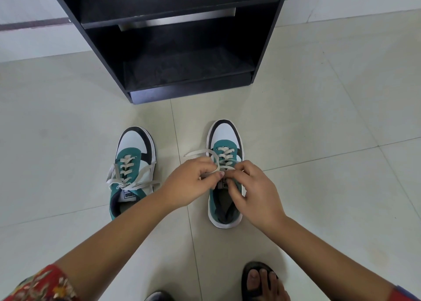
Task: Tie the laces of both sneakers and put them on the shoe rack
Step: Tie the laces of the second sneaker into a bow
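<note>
- Pale floor tiles [319,123] with a smooth, faintly glossy finish and thin grout lines.
- Shoe rack [262,56] of dark, matt laminated board; its lower shelf looks dusty.
- A brushed-metal strip [177,20] under the upper shelf.
- Both sneakers, left [134,164] and right [225,145]: teal suede-like cloth, smooth white and dark panels, flat woven off-white laces [198,153].
- Patterned red cloth sleeve [38,284].

Lighting: I note bright, even, diffuse light; shadows faint on the floor [319,118]. Shoe rack [173,50] interior dim. Focus sharp centrally; wide-angle bending at edges. No glare.
</note>
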Available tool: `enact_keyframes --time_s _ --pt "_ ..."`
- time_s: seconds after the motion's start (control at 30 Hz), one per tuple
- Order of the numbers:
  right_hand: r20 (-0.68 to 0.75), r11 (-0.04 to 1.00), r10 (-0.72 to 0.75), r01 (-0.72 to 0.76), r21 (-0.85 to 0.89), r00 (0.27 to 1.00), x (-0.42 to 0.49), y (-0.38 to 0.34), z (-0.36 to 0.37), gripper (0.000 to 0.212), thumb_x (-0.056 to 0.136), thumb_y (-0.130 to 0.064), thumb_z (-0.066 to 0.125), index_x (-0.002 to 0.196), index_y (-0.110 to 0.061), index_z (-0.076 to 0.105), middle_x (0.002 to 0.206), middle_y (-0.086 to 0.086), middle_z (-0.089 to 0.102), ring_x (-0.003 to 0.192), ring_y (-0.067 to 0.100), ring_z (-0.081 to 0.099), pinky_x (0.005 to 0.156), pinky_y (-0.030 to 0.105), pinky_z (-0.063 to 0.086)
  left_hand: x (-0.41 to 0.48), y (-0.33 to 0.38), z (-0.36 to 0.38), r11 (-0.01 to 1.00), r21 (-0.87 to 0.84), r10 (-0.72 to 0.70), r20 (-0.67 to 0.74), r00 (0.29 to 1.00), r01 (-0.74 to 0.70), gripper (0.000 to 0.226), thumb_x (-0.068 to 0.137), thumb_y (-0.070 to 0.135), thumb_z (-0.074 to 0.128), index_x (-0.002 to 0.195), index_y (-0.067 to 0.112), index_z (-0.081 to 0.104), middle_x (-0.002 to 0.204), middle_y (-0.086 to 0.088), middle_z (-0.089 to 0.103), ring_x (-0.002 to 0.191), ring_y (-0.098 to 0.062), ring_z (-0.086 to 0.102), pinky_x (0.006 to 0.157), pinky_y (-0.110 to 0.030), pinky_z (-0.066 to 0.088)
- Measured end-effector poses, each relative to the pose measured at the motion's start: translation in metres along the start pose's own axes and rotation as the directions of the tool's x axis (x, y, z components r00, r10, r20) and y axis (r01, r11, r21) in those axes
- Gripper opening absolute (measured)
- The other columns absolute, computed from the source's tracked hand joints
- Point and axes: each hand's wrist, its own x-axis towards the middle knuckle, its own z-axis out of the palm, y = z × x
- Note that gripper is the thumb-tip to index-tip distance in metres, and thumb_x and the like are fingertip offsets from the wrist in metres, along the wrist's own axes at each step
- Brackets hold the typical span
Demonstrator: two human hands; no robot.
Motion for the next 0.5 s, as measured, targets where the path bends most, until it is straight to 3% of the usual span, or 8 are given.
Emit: enact_keyframes --time_s 0.07,0.13,0.2,0.27,0.3,0.4,0.5 --pt "-0.012 1.0 0.01 -0.01 -0.024 1.0 -0.002 0.002 0.002 0.03 0.087 -0.024 0.049 0.112 -0.022 0.065 0.101 0.0 0.059 0.085 0.016 0.06 0.06 0.023 0.048 -0.001 0.003 -0.001 0.996 0.061 0.069 -0.099 0.993 -0.063 0.034 0.092 0.036 0.049 0.068 0.014 0.057 0.081 0.001 0.05 0.077 -0.019 0.057 0.067 -0.041 0.05" --pt "0.013 0.997 0.042 -0.041 -0.064 0.999 -0.004 0.003 0.007 0.039 0.087 -0.021 0.052 0.126 -0.019 0.054 0.114 0.003 0.055 0.09 0.02 0.06 0.064 0.023 0.046 -0.001 0.007 0.001 0.994 0.092 0.083 -0.209 0.974 -0.065 0.033 0.096 0.031 0.043 0.065 0.021 0.047 0.076 0.005 0.043 0.071 -0.016 0.053 0.063 -0.035 0.045" --pt "0.065 0.995 0.08 -0.076 -0.057 0.995 -0.005 0.003 0.014 0.051 0.087 -0.018 0.053 0.137 -0.017 0.041 0.123 0.007 0.049 0.103 0.022 0.055 0.073 0.025 0.047 0.0 0.011 0.005 0.998 -0.04 -0.051 -0.235 0.971 0.043 0.039 0.097 0.033 0.035 0.059 0.025 0.038 0.065 0.005 0.04 0.059 -0.016 0.043 0.061 -0.035 0.038" --pt "0.083 0.996 0.092 -0.091 -0.01 0.992 -0.005 0.002 0.02 0.054 0.088 -0.02 0.05 0.14 -0.016 0.036 0.126 0.009 0.046 0.113 0.022 0.047 0.09 0.028 0.045 0.003 0.013 0.007 0.936 -0.277 -0.26 -0.131 0.957 0.216 0.043 0.095 0.034 0.035 0.053 0.023 0.036 0.055 0.002 0.037 0.053 -0.018 0.034 0.062 -0.037 0.031" --pt "0.08 0.994 0.102 -0.105 0.037 0.992 -0.004 0.001 0.024 0.052 0.088 -0.022 0.049 0.139 -0.018 0.038 0.124 0.008 0.047 0.114 0.021 0.044 0.095 0.027 0.041 0.004 0.014 0.008 0.901 -0.331 -0.316 -0.062 0.947 0.279 0.043 0.091 0.034 0.037 0.049 0.025 0.035 0.053 0.002 0.035 0.051 -0.017 0.031 0.063 -0.037 0.028" --pt "0.059 0.952 0.172 -0.181 0.246 0.983 -0.001 0.0 0.031 0.042 0.087 -0.028 0.05 0.129 -0.028 0.05 0.114 -0.005 0.046 0.111 0.009 0.039 0.099 0.016 0.031 0.007 0.013 0.007 0.915 -0.251 -0.321 0.02 0.947 0.316 0.039 0.079 0.037 0.038 0.042 0.026 0.036 0.048 0.007 0.031 0.05 -0.015 0.029 0.062 -0.036 0.026" --pt "0.027 0.918 0.225 -0.221 0.33 0.974 0.005 0.002 0.028 0.015 0.082 -0.024 0.063 0.097 -0.022 0.065 0.109 -0.007 0.05 0.109 0.011 0.045 0.095 0.019 0.038 0.006 0.011 0.005 0.94 -0.195 -0.277 0.043 0.96 0.28 0.037 0.082 0.038 0.041 0.053 0.016 0.043 0.054 0.0 0.037 0.056 -0.016 0.037 0.063 -0.033 0.032"
